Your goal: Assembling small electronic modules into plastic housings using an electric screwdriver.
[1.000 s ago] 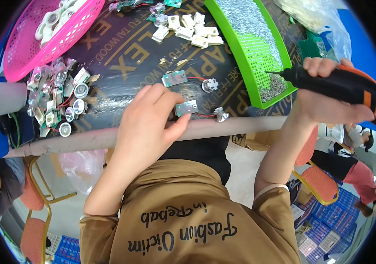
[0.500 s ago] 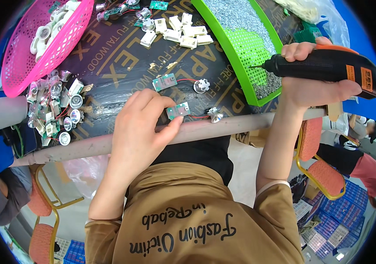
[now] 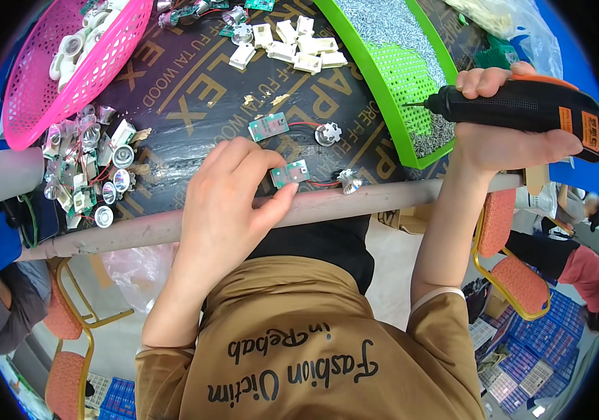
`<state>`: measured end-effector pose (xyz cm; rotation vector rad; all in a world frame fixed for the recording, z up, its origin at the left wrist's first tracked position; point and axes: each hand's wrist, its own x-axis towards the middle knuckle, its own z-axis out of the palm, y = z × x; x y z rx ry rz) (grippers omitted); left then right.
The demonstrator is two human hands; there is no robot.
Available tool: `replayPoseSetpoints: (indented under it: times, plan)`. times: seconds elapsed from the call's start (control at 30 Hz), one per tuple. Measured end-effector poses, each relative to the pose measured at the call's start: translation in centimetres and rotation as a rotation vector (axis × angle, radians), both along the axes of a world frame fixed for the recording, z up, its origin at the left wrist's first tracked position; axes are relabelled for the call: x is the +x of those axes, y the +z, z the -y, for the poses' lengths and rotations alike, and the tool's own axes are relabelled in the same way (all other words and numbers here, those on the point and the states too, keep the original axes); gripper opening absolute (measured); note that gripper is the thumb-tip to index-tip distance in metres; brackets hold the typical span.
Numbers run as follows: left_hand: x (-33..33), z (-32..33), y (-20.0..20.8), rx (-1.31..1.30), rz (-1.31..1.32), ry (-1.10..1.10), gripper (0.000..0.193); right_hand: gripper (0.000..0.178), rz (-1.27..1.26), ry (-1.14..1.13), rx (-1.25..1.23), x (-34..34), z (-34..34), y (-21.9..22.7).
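Between the thumb and fingertips of my left hand (image 3: 233, 192) is a small green circuit board (image 3: 290, 173), held near the table's front edge. Red wires run from it to a silver lamp reflector (image 3: 349, 181). Just beyond lies a second circuit board (image 3: 269, 127), wired to another reflector (image 3: 328, 134). My right hand (image 3: 499, 115) is wrapped round a black and orange electric screwdriver (image 3: 524, 105). It lies roughly level, its thin bit pointing left above a bright green tray (image 3: 395, 136) of small silver screws (image 3: 390, 24). Whether a screw sits on the bit is too small to tell.
White plastic housings (image 3: 282, 52) lie at the back. On the left are a pink basket (image 3: 40, 119) of white parts and a heap of wired reflectors (image 3: 89, 164). A grey rounded rail (image 3: 138, 233) edges the table. Orange chairs (image 3: 520, 283) and other people are around.
The whole view has shifted slightly, with the table's things a little further right. Both hands keep their holds on the circuit board and the screwdriver.
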<state>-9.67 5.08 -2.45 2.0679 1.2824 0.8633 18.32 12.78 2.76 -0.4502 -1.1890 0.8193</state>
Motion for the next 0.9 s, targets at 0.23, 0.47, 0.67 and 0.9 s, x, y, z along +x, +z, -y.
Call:
replayPoseSetpoints:
  times: [0.23,0.47,0.67,0.9]
  plan:
    - [-0.2,0.1,-0.2,-0.021,0.013,0.002,0.023,0.104,0.019,-0.019,-0.007,0.0,0.2,0.0]
    - [-0.3,0.2,-0.1,-0.017,-0.007,0.001,0.023,0.104,-0.023,-0.002,-0.047,-0.2,0.0,0.0]
    - [-0.2,0.2,0.0,-0.032,0.008,0.006,0.023,0.105,0.038,-0.009,-0.019,0.2,-0.1,-0.2]
    - [-0.4,0.0,0.1,0.001,-0.010,-0.025,0.025,0.115,0.136,0.203,0.053,1.9,1.0,1.5]
